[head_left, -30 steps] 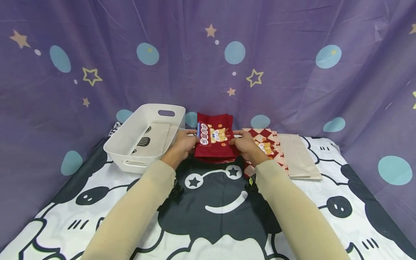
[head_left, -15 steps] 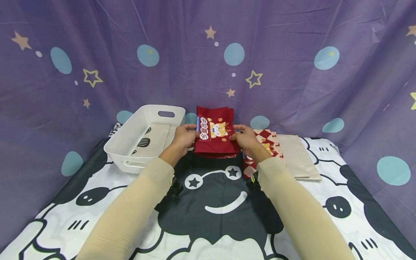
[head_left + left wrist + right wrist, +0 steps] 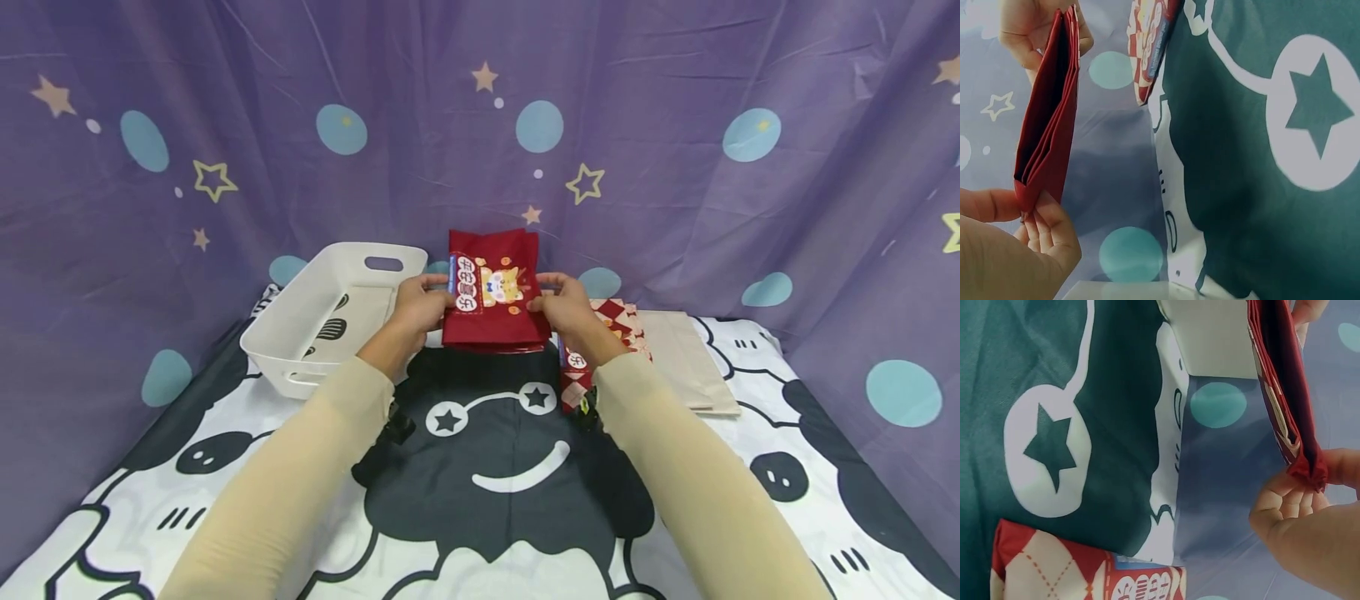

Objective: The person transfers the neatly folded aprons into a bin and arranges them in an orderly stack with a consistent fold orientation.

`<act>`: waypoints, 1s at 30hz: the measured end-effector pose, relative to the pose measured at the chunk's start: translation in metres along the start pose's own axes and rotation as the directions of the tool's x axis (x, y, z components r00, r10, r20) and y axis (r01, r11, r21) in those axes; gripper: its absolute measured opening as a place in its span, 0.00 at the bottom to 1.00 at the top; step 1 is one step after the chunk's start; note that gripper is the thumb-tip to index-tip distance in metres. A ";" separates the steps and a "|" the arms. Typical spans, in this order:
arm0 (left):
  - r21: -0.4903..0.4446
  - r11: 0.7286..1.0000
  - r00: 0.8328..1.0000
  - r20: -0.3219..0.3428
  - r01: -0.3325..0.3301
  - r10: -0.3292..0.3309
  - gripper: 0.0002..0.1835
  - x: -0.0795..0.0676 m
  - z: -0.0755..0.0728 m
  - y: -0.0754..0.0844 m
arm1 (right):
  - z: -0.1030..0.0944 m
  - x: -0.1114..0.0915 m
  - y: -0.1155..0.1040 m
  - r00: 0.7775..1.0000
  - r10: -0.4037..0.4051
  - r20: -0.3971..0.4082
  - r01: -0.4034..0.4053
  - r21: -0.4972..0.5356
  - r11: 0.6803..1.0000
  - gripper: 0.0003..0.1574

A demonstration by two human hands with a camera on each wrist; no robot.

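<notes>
A folded dark red cloth (image 3: 491,325) with a cartoon dog and white lettering is held up at the middle back, above the sheet. My left hand (image 3: 418,307) pinches its left edge between thumb and fingers. On the opposite edge, my right hand (image 3: 566,308) pinches it the same way. From the left wrist, the red cloth (image 3: 1054,144) shows end-on, with several thin layers and a dark gap between them. In the right wrist view a pale patterned layer peeks out along the side of the red cloth (image 3: 1307,419).
A white basket (image 3: 281,375) stands left of the hands, with a beige folded cloth (image 3: 367,321) inside. To the right lie a red-and-cream checkered folded cloth (image 3: 576,390), partly behind the right arm, and a beige folded piece (image 3: 686,358). A purple curtain (image 3: 660,208) hangs behind.
Both hands have raised the red cloth and drifted slightly left with it. More of the checkered cloth's lower left has come into view. The basket and beige pieces stay put.
</notes>
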State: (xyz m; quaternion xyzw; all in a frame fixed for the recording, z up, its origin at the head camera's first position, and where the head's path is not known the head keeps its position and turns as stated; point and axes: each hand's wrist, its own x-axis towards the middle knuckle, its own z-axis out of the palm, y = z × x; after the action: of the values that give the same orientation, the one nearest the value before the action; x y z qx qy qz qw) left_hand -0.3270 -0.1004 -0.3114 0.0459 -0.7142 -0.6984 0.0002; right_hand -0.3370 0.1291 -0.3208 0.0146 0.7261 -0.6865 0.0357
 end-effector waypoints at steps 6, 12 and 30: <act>0.048 0.999 1.000 0.010 -0.026 0.026 0.28 0.001 -0.008 0.009 | 0.008 -0.004 -0.010 0.999 -0.031 -0.034 0.030 -0.022 0.999 0.33; 0.062 0.997 0.999 0.013 -0.054 0.053 0.28 0.003 -0.013 0.015 | 0.013 -0.004 -0.015 0.996 -0.063 -0.056 0.061 -0.038 0.997 0.33; 0.134 0.988 0.997 0.016 -0.075 0.074 0.29 0.003 -0.042 0.031 | 0.039 -0.008 -0.027 0.996 -0.083 -0.032 0.085 0.063 0.994 0.33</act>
State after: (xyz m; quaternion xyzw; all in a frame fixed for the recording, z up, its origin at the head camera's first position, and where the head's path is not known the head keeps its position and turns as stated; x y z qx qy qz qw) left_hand -0.3291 -0.1422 -0.2792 0.0154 -0.7609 -0.6484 0.0193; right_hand -0.3297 0.0886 -0.2951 -0.0047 0.7040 -0.7102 -0.0045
